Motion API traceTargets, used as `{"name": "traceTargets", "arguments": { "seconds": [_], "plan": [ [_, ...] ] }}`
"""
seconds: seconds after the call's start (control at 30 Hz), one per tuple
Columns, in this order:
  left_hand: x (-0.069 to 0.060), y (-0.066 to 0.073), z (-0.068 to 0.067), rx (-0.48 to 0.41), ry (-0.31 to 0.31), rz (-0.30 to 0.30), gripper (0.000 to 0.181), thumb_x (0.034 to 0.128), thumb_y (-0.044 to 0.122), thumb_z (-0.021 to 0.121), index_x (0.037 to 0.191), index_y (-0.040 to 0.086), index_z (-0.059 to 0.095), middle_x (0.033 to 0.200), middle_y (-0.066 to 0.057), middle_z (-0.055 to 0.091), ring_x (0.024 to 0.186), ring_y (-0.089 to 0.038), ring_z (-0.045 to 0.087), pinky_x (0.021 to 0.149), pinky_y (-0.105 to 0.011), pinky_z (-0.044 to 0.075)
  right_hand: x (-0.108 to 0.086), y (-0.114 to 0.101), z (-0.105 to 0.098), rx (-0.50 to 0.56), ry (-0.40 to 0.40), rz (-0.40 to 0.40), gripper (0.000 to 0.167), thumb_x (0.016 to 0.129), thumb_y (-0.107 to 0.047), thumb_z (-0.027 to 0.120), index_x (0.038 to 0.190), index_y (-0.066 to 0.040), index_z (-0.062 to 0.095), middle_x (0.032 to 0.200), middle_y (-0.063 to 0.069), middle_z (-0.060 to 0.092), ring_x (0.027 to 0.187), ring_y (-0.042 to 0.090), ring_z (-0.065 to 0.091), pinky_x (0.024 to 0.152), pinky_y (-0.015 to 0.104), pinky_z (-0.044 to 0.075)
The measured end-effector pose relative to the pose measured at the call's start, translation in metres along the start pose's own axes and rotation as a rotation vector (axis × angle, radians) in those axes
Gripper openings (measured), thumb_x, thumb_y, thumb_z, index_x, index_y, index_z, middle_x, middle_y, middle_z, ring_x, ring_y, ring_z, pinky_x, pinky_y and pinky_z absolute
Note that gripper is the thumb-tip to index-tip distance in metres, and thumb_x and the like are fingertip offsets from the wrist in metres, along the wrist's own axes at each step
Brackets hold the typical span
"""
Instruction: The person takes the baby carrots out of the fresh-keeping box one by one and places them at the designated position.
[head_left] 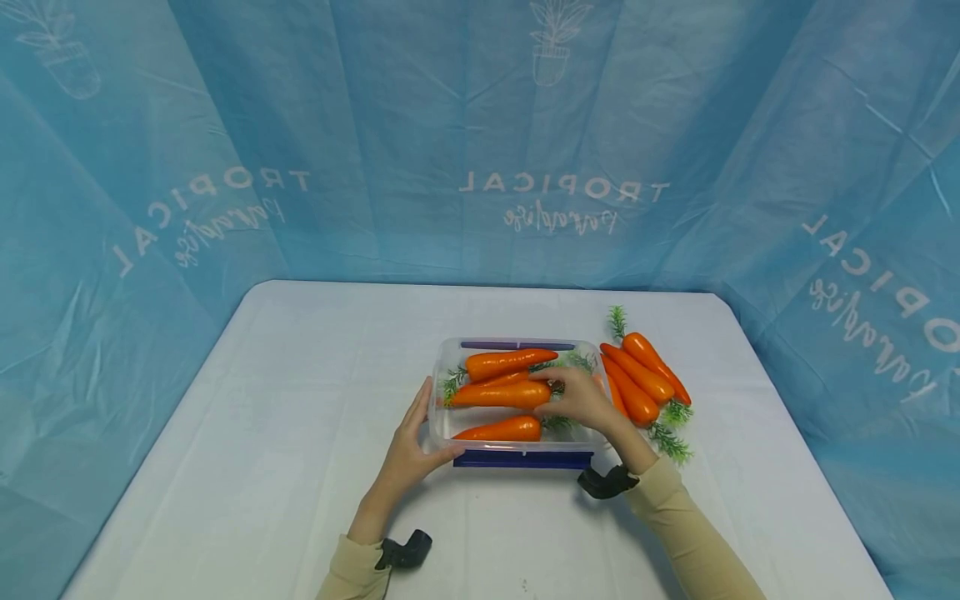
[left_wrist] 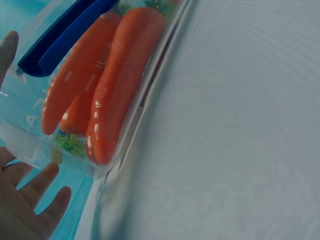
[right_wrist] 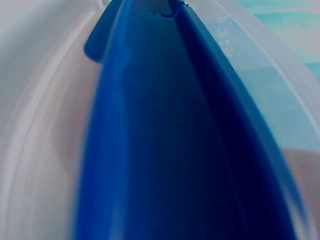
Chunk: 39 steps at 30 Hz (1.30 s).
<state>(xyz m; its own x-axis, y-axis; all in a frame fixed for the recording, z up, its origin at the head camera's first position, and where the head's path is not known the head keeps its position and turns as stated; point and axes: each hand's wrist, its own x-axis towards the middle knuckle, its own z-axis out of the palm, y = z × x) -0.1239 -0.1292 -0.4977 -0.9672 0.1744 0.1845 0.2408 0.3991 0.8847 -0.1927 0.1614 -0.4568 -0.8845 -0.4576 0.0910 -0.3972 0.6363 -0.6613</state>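
A clear plastic food container (head_left: 441,425) with blue latch flaps (head_left: 523,459) holds several orange carrots with green tops. My left hand (head_left: 408,454) rests against its left end, thumb near the front corner; the left wrist view shows the fingers (left_wrist: 57,202) spread beside the clear wall. Reaching inside from the right, my right hand (head_left: 581,400) grips the thick end of a middle carrot (head_left: 498,395). One carrot (head_left: 502,429) lies nearer the front wall, another (head_left: 502,362) towards the back. A blue flap (right_wrist: 165,125) fills most of the right wrist view, hiding the fingertips.
Several more carrots (head_left: 645,375) with green tops lie in a loose pile on the white tablecloth (head_left: 300,392), just right of the container. Blue printed curtains (head_left: 405,150) hang behind and at both sides of the table.
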Motion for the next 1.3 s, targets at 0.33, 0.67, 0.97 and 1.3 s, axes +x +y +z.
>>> {"name": "traceTargets", "arguments": {
  "seconds": [0.33,0.67,0.97,1.3],
  "plan": [
    [-0.004,0.023,-0.007,0.004,-0.012,0.005,0.101,0.0733,0.016,0.080,0.152,0.002,0.018,0.159,-0.018,0.018,0.144,-0.037,0.024,0.112,-0.054,0.032,-0.003,-0.001,-0.001,0.063,0.121,-0.039,0.045,0.075,-0.022,0.080,0.116,-0.006,0.068,0.116,0.013,0.069,0.107,0.030,0.063,0.089,0.046,0.055],
    [-0.004,0.021,-0.006,-0.017,-0.014,0.002,0.101,0.0745,0.016,0.080,0.152,0.005,0.017,0.160,-0.014,0.018,0.145,-0.033,0.024,0.113,-0.053,0.032,-0.004,-0.002,-0.005,0.175,0.241,0.033,0.047,0.075,-0.024,0.081,0.117,-0.008,0.068,0.115,0.011,0.069,0.099,0.024,0.061,0.084,0.037,0.053],
    [-0.004,0.021,-0.007,-0.011,-0.018,0.002,0.101,0.0743,0.016,0.080,0.152,0.005,0.016,0.160,-0.014,0.016,0.146,-0.033,0.021,0.113,-0.053,0.032,-0.011,-0.003,-0.012,0.227,0.363,0.026,0.044,0.074,-0.021,0.082,0.115,-0.009,0.070,0.114,0.013,0.069,0.088,0.016,0.061,0.070,0.022,0.053],
    [-0.004,0.025,-0.007,-0.019,-0.016,-0.005,0.101,0.0734,0.014,0.080,0.152,0.003,0.017,0.159,-0.016,0.017,0.146,-0.034,0.022,0.113,-0.053,0.032,-0.017,-0.006,-0.025,0.192,0.424,0.012,0.043,0.076,-0.016,0.080,0.116,-0.003,0.069,0.112,0.016,0.069,0.083,0.018,0.060,0.067,0.024,0.052]
  ]
}}
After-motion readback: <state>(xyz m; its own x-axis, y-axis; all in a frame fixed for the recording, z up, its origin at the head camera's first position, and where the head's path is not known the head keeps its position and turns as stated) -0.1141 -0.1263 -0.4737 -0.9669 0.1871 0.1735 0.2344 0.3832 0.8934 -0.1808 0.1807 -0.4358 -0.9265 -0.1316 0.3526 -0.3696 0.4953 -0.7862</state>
